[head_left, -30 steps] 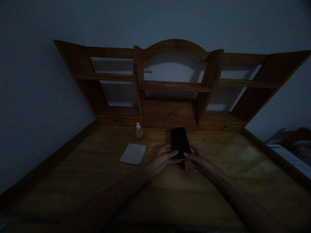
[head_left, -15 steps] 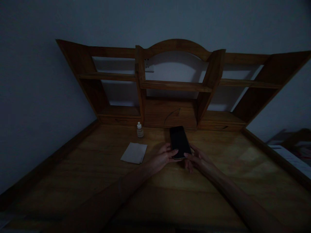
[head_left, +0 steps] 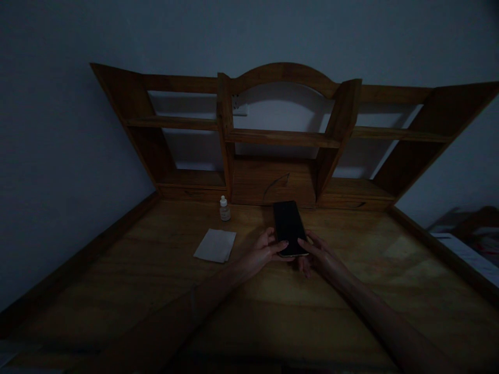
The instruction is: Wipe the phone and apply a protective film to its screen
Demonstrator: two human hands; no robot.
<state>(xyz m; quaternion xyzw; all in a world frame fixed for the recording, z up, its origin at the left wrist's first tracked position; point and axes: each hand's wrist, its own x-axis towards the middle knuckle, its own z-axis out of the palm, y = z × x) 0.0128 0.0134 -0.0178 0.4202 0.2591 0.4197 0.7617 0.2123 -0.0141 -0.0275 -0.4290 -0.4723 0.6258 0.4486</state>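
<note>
A black smartphone (head_left: pixel 290 224) is held between both hands above the wooden desk, its dark screen facing up. My left hand (head_left: pixel 268 248) grips its lower left side, thumb on the screen's bottom edge and fingers underneath. At the lower right corner, my right hand (head_left: pixel 315 251) is closed on the phone, its thumb over the edge of the screen and some fingers curled below. Left of the hands lies a folded white tissue (head_left: pixel 215 245). Behind the tissue stands a small clear dropper bottle (head_left: pixel 225 210) with a white cap, upright.
A wooden shelf unit (head_left: pixel 283 138) rises along the back of the desk (head_left: pixel 249 317). Behind it a white socket (head_left: pixel 239 110) shows on the wall. Papers (head_left: pixel 468 254) lie beyond the desk's right edge. The room is dim.
The phone has shifted very slightly to the right in my hands. My right thumb has moved a little outward and up along its lower edge. The bottle and tissue have stayed put.
</note>
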